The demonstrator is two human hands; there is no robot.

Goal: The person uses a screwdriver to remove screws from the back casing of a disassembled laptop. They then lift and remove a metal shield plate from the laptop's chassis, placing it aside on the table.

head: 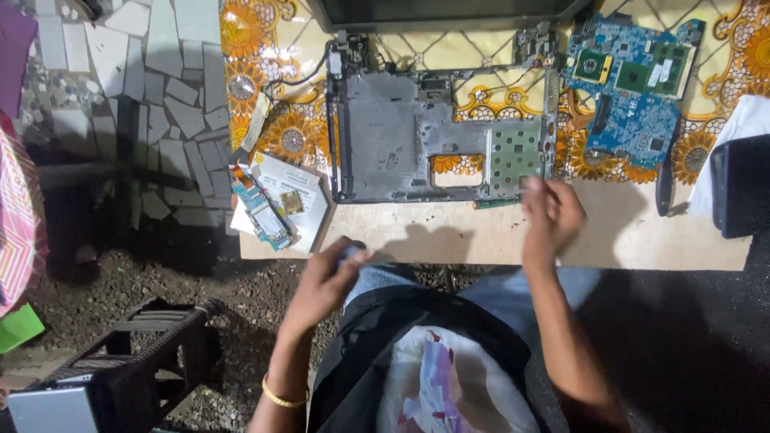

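Your right hand (552, 215) is up at the near right corner of the stripped laptop chassis (401, 144), fingers pinched together on something small and pale at the frame's edge; it's too blurred to say what. Your left hand (330, 277) hangs off the table's near edge (449, 255), just over your knee, fingers curled around a small dark object I can't make out.

Look at the room around you. The chassis sits mid-table, open side up, a shallow tray of grey metal with a green perforated plate (513, 151) in its right half and a cut-out showing the flowered tablecloth (265, 72) beneath. Between the chassis and the near edge there's a bare pale strip of board, right where your right hand works. To the right, the blue motherboard (634, 88) lies flat, just beside the chassis frame. Further right, a dark slab (739, 184) crowds the table's end. On the left corner, a white cover (293, 200) overhangs the edge with a small circuit strip (258, 210) on it. Left of the table is broken-tile floor (160, 104), with a dark wicker stool (152, 345) down by your left elbow.
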